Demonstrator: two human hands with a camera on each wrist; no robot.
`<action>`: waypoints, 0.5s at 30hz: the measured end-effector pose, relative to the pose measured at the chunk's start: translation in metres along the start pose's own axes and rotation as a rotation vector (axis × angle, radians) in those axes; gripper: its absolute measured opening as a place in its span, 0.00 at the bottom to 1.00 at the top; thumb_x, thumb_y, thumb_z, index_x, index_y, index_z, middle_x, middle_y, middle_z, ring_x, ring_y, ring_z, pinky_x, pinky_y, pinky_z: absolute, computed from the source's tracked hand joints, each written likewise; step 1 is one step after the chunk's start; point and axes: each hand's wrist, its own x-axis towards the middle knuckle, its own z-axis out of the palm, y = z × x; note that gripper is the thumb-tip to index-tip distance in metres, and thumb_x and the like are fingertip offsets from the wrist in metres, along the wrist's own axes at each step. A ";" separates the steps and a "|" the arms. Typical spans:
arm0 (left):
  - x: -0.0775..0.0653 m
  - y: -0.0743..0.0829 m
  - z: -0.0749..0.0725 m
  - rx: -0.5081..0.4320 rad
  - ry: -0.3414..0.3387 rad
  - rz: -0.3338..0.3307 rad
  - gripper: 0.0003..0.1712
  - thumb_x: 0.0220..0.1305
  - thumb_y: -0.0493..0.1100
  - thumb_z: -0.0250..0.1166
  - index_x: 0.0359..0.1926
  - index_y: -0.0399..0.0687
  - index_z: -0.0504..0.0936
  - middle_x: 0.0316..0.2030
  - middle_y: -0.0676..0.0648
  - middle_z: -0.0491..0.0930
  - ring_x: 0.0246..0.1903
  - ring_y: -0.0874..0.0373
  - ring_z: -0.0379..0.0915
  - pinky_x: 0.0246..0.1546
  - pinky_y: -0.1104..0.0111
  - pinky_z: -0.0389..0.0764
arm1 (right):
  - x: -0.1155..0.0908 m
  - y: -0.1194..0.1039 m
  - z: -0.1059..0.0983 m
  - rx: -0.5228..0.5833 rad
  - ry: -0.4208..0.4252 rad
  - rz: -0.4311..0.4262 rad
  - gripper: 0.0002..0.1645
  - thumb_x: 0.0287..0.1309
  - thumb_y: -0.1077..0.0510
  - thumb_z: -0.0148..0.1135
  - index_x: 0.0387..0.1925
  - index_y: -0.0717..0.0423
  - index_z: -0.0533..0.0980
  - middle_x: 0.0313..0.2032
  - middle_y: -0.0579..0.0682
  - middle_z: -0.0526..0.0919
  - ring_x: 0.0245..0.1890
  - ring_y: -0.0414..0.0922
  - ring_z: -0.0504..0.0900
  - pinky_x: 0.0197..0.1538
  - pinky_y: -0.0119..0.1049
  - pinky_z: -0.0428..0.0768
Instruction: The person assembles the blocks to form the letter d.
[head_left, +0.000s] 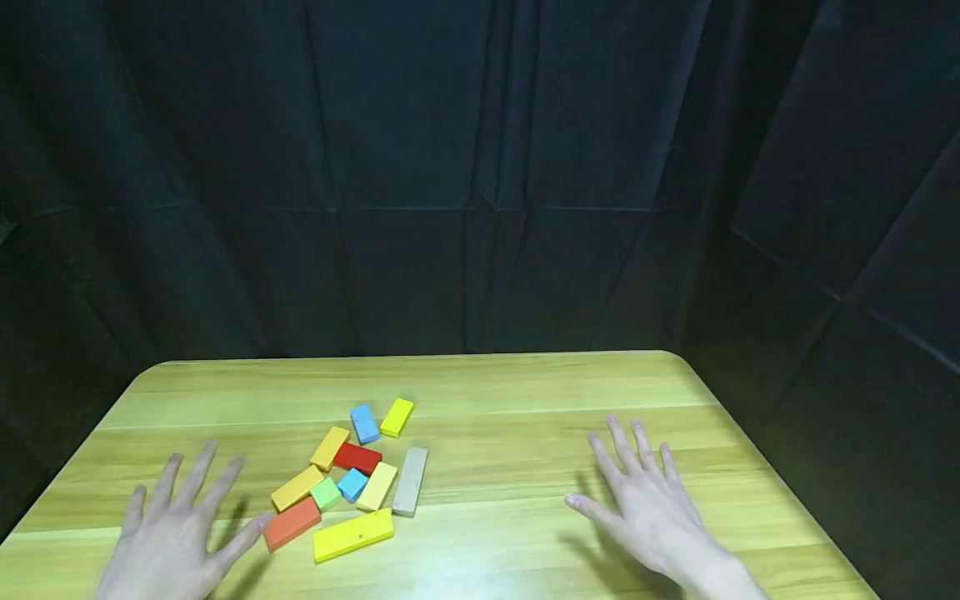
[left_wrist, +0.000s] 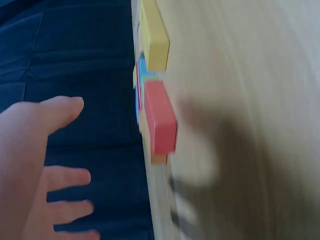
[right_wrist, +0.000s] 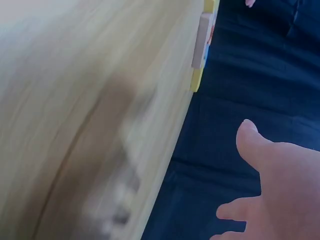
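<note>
My left hand is spread with straight fingers over the left front of the table, palm down and holding nothing. Its thumb tip overlaps the end of a red-orange block in the head view; the left wrist view shows a gap between thumb and that block. Beside it lie a long yellow block, a green block and an orange block. On the right side my right hand hovers with fingers apart, holding nothing, its shadow falling on the wood. The grey block is the long one nearest to it.
Farther back in the loose cluster lie a dark red block, two blue blocks, a small yellow block and more yellow-orange ones. The wooden table has rounded far corners. Dark cloth hangs behind it and along the right side.
</note>
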 end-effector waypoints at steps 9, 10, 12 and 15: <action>-0.002 0.032 0.010 -0.194 0.031 0.180 0.38 0.53 0.64 0.73 0.59 0.46 0.81 0.60 0.39 0.78 0.57 0.38 0.74 0.53 0.40 0.78 | 0.002 -0.019 0.011 0.086 0.008 -0.063 0.52 0.61 0.24 0.52 0.72 0.58 0.65 0.76 0.60 0.56 0.74 0.64 0.57 0.69 0.69 0.60; -0.002 0.035 0.010 -0.225 0.030 0.185 0.36 0.52 0.62 0.75 0.57 0.47 0.82 0.58 0.41 0.79 0.55 0.41 0.76 0.52 0.42 0.80 | 0.003 -0.021 0.013 0.103 0.003 -0.069 0.52 0.61 0.25 0.53 0.71 0.58 0.65 0.75 0.60 0.57 0.74 0.63 0.58 0.69 0.68 0.60; -0.003 0.042 0.010 -0.281 0.018 0.192 0.33 0.51 0.58 0.77 0.55 0.49 0.83 0.55 0.45 0.81 0.51 0.46 0.78 0.49 0.47 0.83 | 0.004 -0.025 0.015 0.142 -0.011 -0.082 0.52 0.61 0.25 0.53 0.71 0.59 0.66 0.75 0.60 0.58 0.74 0.62 0.58 0.70 0.66 0.61; -0.002 0.052 0.012 -0.361 -0.049 0.174 0.27 0.51 0.55 0.78 0.52 0.53 0.85 0.50 0.51 0.84 0.48 0.52 0.79 0.48 0.52 0.85 | 0.006 -0.031 0.019 0.193 -0.055 -0.091 0.52 0.61 0.24 0.52 0.72 0.58 0.65 0.75 0.58 0.58 0.74 0.61 0.59 0.71 0.65 0.60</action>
